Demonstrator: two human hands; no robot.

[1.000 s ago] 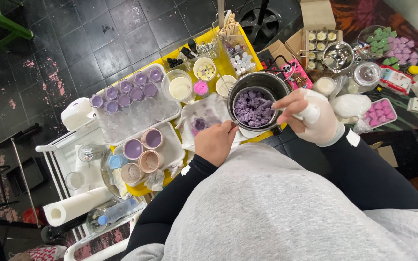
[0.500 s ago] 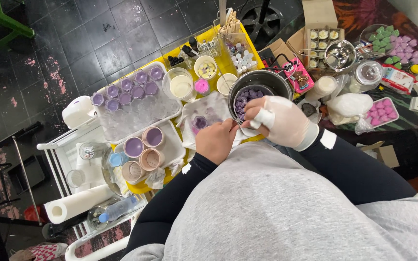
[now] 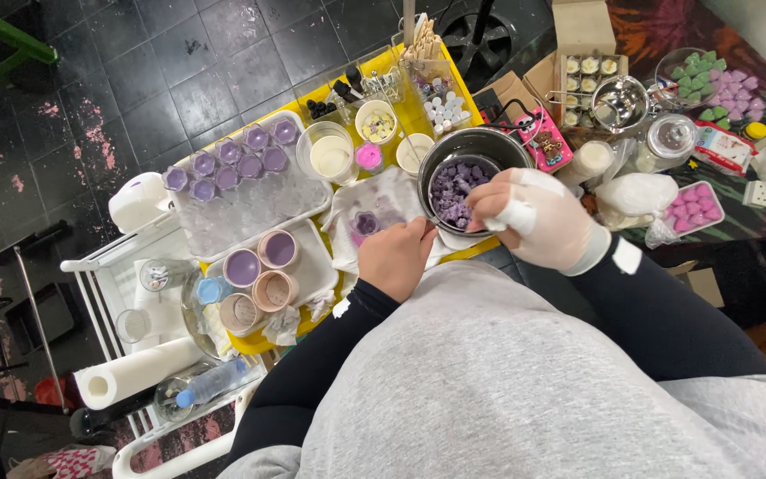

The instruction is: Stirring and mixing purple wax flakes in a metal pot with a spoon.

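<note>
Head view – metal pot (image 3: 482, 146) of purple wax chunks (image 3: 454, 188), gloved right hand (image 3: 538, 220) over it

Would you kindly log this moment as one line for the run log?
left hand: bare, on white cloth | right hand: gloved, over metal pot | pot: purple wax pieces

resting bare left hand (image 3: 398, 259) on stained white cloth (image 3: 374, 215), hovering gloved right hand (image 3: 534, 217) at rim of metal pot (image 3: 465, 168) holding purple wax chunks (image 3: 450, 189), beside yellow tray (image 3: 418, 106).
</note>
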